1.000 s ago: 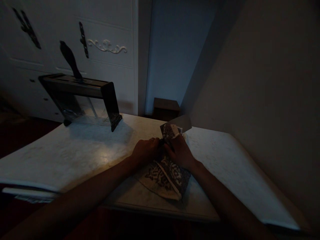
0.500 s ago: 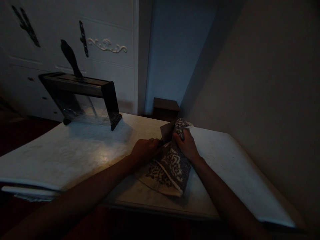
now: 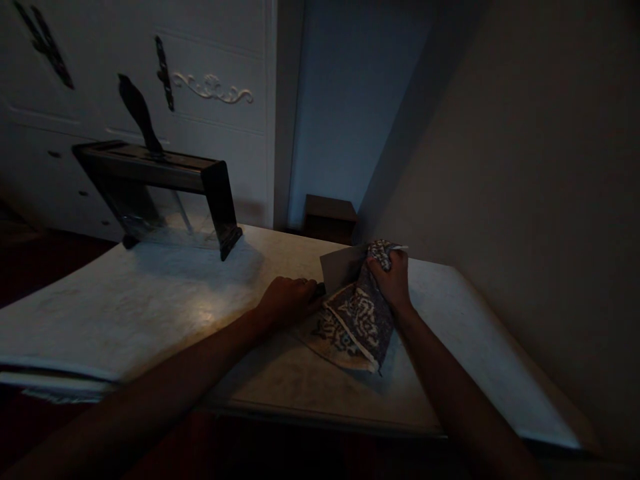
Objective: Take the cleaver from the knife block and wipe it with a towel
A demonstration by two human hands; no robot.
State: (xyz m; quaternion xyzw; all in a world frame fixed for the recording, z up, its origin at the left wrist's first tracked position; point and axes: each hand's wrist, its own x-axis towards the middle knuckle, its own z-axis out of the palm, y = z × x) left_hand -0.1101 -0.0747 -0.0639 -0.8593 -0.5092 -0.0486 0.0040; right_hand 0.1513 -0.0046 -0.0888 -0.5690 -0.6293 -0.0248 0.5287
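Observation:
My left hand [image 3: 287, 300] is closed round the dark handle of a broad-bladed knife [image 3: 340, 267], its blade pointing to the right above the table. A brown and cream patterned cloth [image 3: 365, 313] is bunched in my right hand [image 3: 393, 280], folded over the far part of the blade. That end of the blade is mostly hidden by the cloth, and a thin light tip shows just past my fingers. The lower part of the cloth drapes down onto the tabletop between my forearms.
A pale marbled table [image 3: 165, 307] lies under my hands. On its far left stands a knife block [image 3: 150, 173] with clear sides and a dark-handled tool in it. Behind are a white cabinet [image 3: 215, 147] and a small brown box-like unit [image 3: 330, 213]. A wall [image 3: 500, 167] borders the right.
My right hand and the cloth have slid right along the blade, so more of the blade shows. My left hand has stayed nearly in place.

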